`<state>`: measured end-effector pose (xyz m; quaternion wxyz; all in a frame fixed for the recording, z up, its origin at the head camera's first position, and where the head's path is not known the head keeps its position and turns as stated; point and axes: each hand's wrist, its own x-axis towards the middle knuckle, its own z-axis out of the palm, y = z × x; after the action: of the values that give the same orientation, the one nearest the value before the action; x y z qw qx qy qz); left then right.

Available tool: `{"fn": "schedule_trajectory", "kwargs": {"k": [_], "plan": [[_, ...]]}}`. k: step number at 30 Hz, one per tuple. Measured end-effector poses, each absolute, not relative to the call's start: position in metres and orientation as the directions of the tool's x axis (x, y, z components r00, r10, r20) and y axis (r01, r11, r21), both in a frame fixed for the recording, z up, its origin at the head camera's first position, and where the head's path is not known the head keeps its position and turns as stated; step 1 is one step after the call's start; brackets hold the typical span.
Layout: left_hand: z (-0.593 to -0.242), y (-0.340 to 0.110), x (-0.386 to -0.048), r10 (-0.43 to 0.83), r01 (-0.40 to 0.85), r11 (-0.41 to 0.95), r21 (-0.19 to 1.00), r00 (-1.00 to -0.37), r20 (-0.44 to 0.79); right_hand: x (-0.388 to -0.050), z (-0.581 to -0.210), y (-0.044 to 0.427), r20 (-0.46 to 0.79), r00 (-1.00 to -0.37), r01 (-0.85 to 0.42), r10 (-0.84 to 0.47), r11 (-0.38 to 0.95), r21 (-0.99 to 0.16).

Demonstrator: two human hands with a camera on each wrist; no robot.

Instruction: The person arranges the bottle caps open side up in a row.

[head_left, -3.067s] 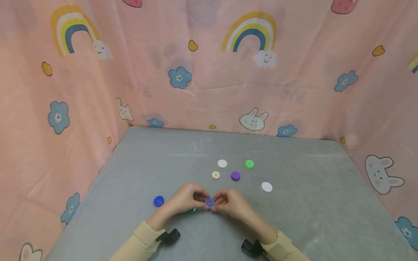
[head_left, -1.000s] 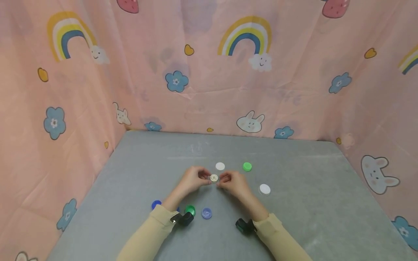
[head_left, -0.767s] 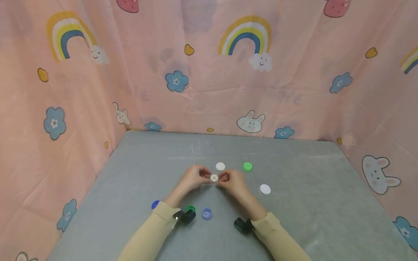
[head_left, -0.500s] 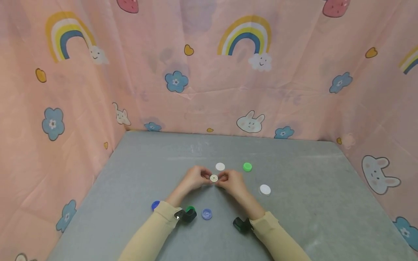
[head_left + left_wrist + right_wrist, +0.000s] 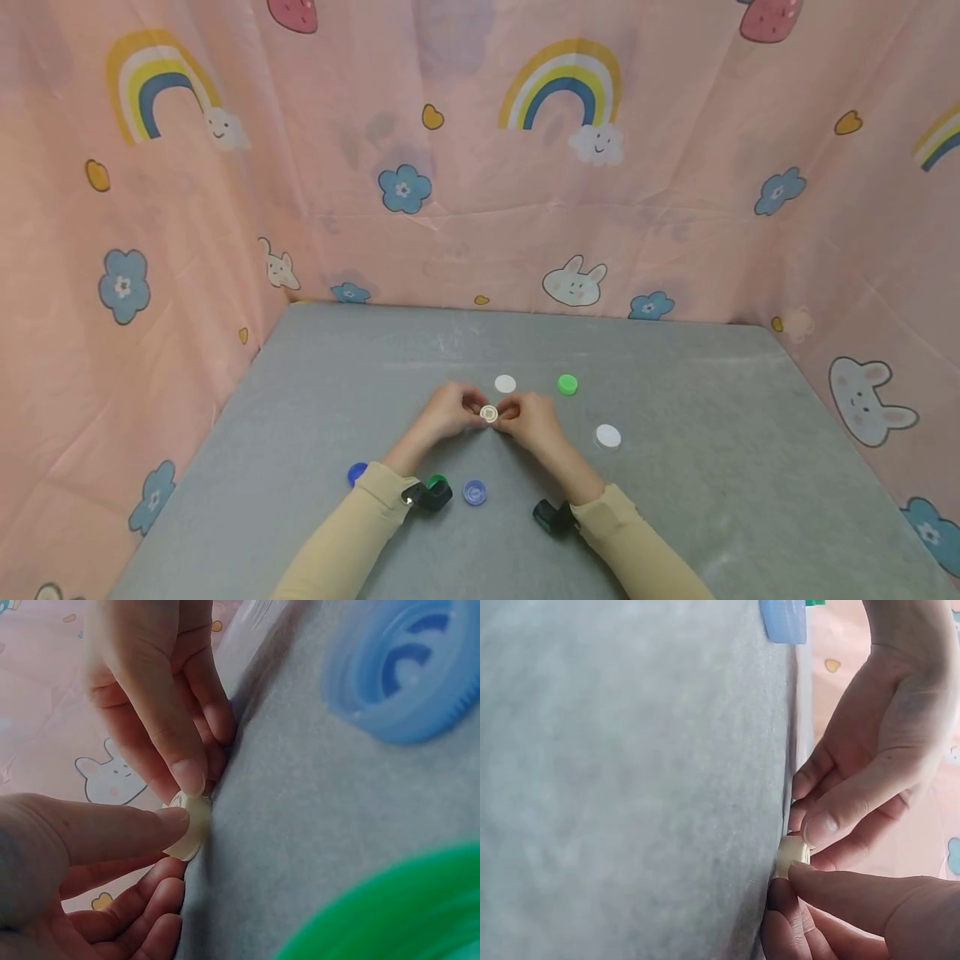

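A small cream cap [image 5: 489, 414] with a ringed pattern sits between both hands near the middle of the table. My left hand [image 5: 448, 412] pinches its left side, and my right hand [image 5: 531, 418] pinches its right side. In the left wrist view the cream cap [image 5: 196, 825] stands out between the thumbs, its lower part partly covered by fingers. The right wrist view shows the cap [image 5: 790, 853] from its edge, close to the grey surface.
Behind the hands lie a white disc [image 5: 506, 383] and a bright green cap [image 5: 567, 384]; another white disc [image 5: 608, 437] is to the right. Nearer are a light blue cap [image 5: 475, 492], a partly covered green cap [image 5: 437, 481] and a dark blue cap [image 5: 357, 474].
Both hands let go of the light blue cap, moved farther back and took hold of the cream cap. The purple cap is out of sight. Lately the cream cap shifted slightly nearer.
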<state>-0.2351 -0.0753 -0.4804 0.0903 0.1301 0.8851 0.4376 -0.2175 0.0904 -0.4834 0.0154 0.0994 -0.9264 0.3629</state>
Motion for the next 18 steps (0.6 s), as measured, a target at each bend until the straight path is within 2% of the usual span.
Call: {"fn": "schedule_trajectory", "kwargs": {"k": [18], "plan": [[-0.4849,-0.0742,-0.2337,0.306,0.186,0.614,0.767,-0.952,-0.014,-0.2167,-0.4834,0.0887,0.102,-0.977,-0.209,-0.188,0.729,-0.652]]}}
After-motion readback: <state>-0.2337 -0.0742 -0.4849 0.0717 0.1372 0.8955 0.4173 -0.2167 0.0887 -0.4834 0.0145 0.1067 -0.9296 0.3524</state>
